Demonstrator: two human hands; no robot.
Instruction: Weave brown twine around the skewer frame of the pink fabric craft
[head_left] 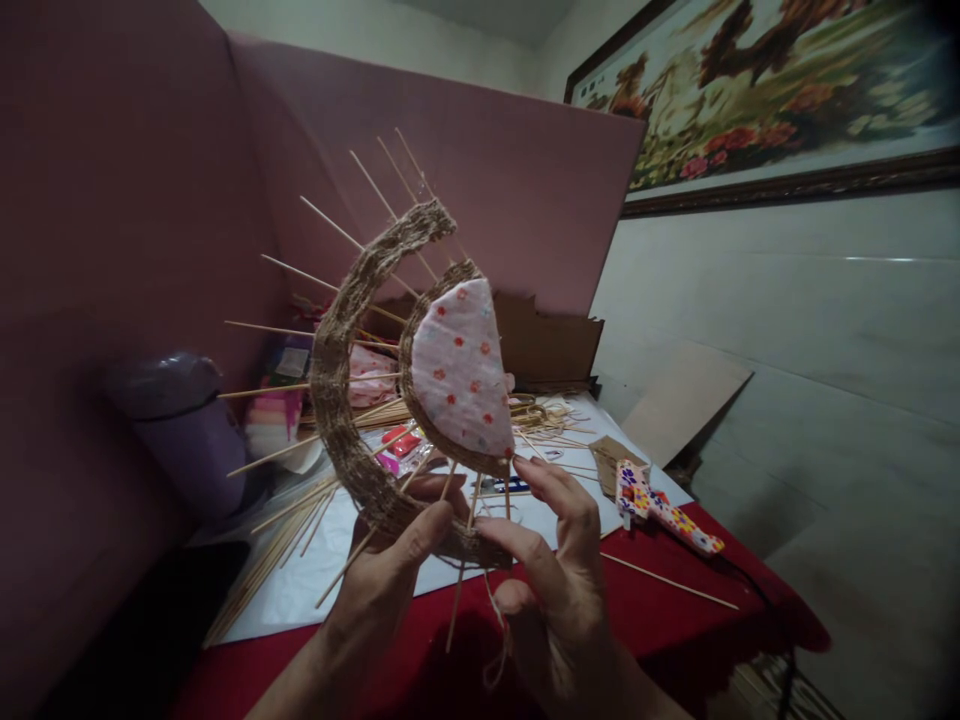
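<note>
A half-round woven twine piece (pixel 331 370) is held up before me, with thin wooden sticks fanning outward through its curved band. Polka-dotted light fabric (pixel 457 365) covers its inner half-disc, which has a twine rim. My left hand (pixel 401 555) grips the lower part of the outer band, thumb in front and fingers partly hidden behind. Around the band's lower right end are fingers and thumb of my right hand (pixel 562 570), with one fingertip at the fabric's bottom corner. A loose twine strand (pixel 495 625) dangles beside the right thumb.
Loose sticks (pixel 277 555) lie on a white sheet (pixel 300 610) over a red tablecloth (pixel 675 620). A flower-patterned glue gun (pixel 667 508) with a cord rests at right. A lilac bin (pixel 187 440) stands left; cardboard (pixel 547 345) leans at the back.
</note>
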